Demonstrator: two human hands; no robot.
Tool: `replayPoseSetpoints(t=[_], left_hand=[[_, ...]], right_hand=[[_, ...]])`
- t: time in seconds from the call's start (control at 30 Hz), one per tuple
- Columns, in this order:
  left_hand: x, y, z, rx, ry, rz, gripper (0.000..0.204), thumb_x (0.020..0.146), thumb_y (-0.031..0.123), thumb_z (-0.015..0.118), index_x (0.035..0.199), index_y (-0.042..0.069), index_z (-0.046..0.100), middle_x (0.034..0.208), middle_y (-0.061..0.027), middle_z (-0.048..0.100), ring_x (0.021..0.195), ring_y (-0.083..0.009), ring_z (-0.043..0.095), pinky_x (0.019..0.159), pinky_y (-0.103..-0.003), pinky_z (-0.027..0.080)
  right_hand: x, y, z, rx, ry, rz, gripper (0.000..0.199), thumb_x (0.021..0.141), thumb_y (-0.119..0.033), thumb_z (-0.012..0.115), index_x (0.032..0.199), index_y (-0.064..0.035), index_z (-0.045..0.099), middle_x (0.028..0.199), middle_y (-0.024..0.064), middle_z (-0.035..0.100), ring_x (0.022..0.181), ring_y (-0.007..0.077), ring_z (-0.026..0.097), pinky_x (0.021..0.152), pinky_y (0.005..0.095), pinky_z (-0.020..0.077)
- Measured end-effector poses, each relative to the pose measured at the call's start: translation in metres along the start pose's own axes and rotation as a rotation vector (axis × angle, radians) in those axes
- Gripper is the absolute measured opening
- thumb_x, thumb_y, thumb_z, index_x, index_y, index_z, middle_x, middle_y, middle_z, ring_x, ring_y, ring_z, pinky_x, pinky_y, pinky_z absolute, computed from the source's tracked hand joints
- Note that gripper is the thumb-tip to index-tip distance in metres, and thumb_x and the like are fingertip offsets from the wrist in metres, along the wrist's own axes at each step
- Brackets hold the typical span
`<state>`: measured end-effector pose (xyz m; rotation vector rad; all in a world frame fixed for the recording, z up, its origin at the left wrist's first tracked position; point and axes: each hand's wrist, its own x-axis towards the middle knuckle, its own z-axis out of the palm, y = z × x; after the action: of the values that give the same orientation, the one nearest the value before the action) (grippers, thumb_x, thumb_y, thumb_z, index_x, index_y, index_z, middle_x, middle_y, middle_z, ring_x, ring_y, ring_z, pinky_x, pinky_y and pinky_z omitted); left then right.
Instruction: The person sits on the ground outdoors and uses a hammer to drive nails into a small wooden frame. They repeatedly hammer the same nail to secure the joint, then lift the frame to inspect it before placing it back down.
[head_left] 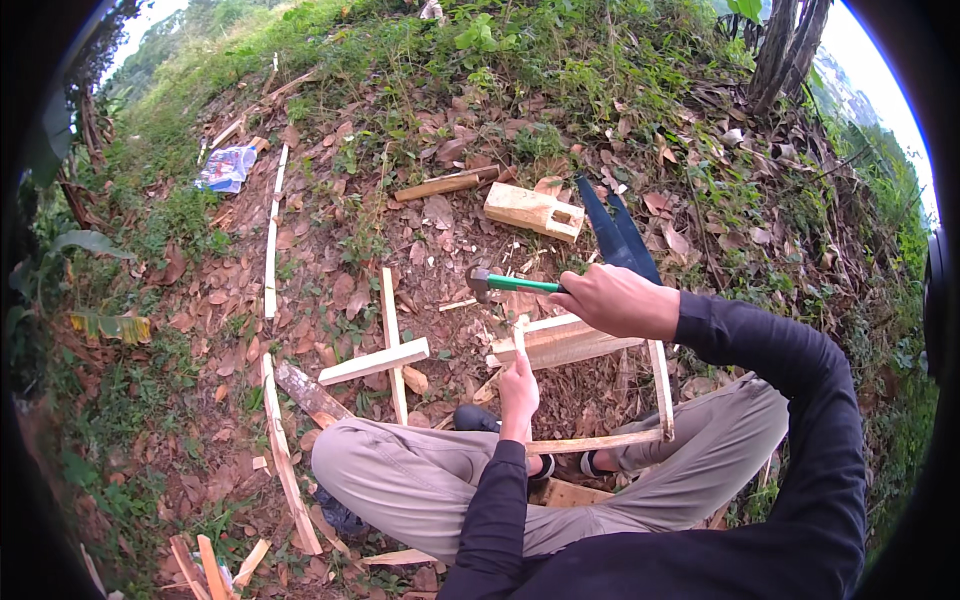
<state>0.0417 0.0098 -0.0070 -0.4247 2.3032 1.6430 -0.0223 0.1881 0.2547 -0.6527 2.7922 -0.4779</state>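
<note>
The person sits cross-legged on sloping, leaf-covered ground [330,240] with a small frame of wooden slats [600,400] set directly in front of the knees, within easy reach of both hands. A thicker wooden block [565,342] lies across the frame's far end and serves as the working surface.

The right hand [615,300] is closed fully around the green handle of a hammer [505,284]. The hammer is held roughly level, its metal head pointing to the person's left and raised just above the block, a position consistent with striking downward.

The left hand [518,390] is raised from below with its fingers drawn narrow, pinching a thin wooden stick [520,335] upright against the block's near edge. Whether a nail is also held there cannot be told; the detail is too small.

Beyond the work lie a notched timber block [533,210], a dark saw blade [615,235] and a short round-ended wooden bar [445,185]. To the left, two slats form a cross [385,350], and long thin strips [272,245] lie scattered on the leaves.
</note>
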Motion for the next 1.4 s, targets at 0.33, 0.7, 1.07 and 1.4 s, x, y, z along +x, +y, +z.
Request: replayPoseSetpoints(t=[0.33, 0.7, 1.07, 1.4], left_hand=[[-0.002, 0.006, 0.004, 0.011, 0.007, 0.027, 0.059, 0.110, 0.041, 0.038, 0.096, -0.008, 0.068, 0.070, -0.0289, 0.062, 0.074, -0.0482, 0.064, 0.068, -0.054, 0.046], [-0.006, 0.012, 0.000, 0.089, 0.053, 0.134, 0.059, 0.109, 0.042, 0.037, 0.097, -0.006, 0.068, 0.081, -0.0298, 0.067, 0.086, -0.0488, 0.066, 0.076, -0.055, 0.048], [-0.007, 0.019, -0.006, 0.124, 0.009, 0.045, 0.058, 0.109, 0.044, 0.036, 0.103, -0.003, 0.070, 0.087, -0.0307, 0.068, 0.092, -0.0494, 0.066, 0.080, -0.055, 0.050], [-0.007, 0.023, -0.007, 0.133, 0.016, 0.081, 0.060, 0.109, 0.044, 0.036, 0.100, -0.005, 0.069, 0.082, -0.0299, 0.068, 0.087, -0.0493, 0.066, 0.078, -0.054, 0.050]], right_hand=[[0.009, 0.021, 0.017, -0.225, -0.052, -0.186, 0.042, 0.109, -0.039, 0.048, 0.089, -0.0014, 0.054, 0.052, 0.0119, 0.051, 0.046, 0.0362, 0.057, 0.047, 0.0483, 0.0470], [0.015, 0.015, 0.023, -0.170, -0.183, -0.102, 0.044, 0.108, -0.036, 0.048, 0.086, 0.0006, 0.057, 0.060, 0.0169, 0.058, 0.056, 0.0379, 0.064, 0.056, 0.0513, 0.0513], [-0.001, -0.001, 0.002, -0.140, 0.036, -0.106, 0.039, 0.108, -0.036, 0.049, 0.089, -0.0014, 0.052, 0.054, 0.0148, 0.054, 0.048, 0.0386, 0.060, 0.046, 0.0492, 0.0475], [-0.003, 0.002, 0.007, -0.059, 0.152, -0.100, 0.032, 0.107, -0.031, 0.053, 0.092, -0.0026, 0.050, 0.055, 0.0168, 0.050, 0.050, 0.0406, 0.057, 0.048, 0.0518, 0.0432]])
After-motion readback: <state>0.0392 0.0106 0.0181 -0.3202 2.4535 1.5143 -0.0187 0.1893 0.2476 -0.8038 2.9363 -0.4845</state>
